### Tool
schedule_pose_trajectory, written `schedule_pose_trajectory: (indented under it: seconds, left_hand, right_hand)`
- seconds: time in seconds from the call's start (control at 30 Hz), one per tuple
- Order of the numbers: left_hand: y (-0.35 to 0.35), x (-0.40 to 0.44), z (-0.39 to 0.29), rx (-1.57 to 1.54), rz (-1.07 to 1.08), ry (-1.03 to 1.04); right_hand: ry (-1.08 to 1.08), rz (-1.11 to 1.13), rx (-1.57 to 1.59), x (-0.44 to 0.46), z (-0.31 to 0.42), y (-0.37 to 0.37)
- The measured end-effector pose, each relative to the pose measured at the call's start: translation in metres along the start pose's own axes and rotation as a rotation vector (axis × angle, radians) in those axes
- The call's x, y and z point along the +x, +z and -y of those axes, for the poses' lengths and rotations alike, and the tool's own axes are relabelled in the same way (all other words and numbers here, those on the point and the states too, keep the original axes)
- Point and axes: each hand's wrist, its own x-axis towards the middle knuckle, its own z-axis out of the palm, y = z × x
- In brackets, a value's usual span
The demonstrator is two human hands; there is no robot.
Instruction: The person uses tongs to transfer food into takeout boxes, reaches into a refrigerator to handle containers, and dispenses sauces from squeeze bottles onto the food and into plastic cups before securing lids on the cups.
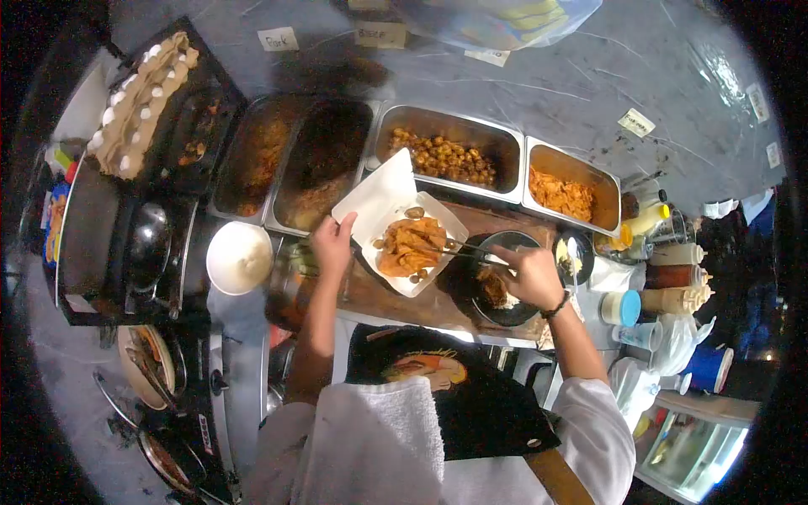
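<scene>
My left hand (333,240) is closed on the left edge of a white takeout box (380,195), whose lid is tipped back. Orange-coloured food strips and a few brown round pieces fill the box (411,244). My right hand (534,273) grips dark tongs (471,250), their tips reaching the food in the box. Below the right hand lies a black plate (509,317) with dark brown food and something white on it. A wooden board (379,305) is under the box.
Behind the box stand metal pans of food: brown round pieces (446,160), orange shreds (562,194), and darker contents at left. A white bowl (239,258) sits left of my hand. Squeeze bottles (673,276) crowd the right side, while egg trays (143,105) and pans (147,366) occupy the left.
</scene>
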Motion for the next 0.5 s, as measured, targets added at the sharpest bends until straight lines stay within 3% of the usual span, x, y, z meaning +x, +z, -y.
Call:
schedule_pose_trajectory:
  seconds: [0.27, 0.33, 0.43, 0.5]
  left_hand:
    - [0.004, 0.002, 0.012, -0.157, -0.033, 0.069]
    - [-0.001, 0.0, -0.001, -0.055, 0.041, -0.087]
    - [-0.004, -0.004, -0.028, 0.095, 0.04, -0.146]
    - [-0.002, 0.001, 0.006, 0.052, 0.013, -0.061]
  right_hand:
    - [0.051, -0.098, -0.07, 0.002, -0.004, -0.01]
    - [0.049, -0.038, -0.005, 0.002, 0.0, -0.01]
    - [0.024, -0.031, 0.025, 0.001, -0.005, -0.005]
    - [0.113, 0.009, 0.025, -0.005, -0.004, -0.021]
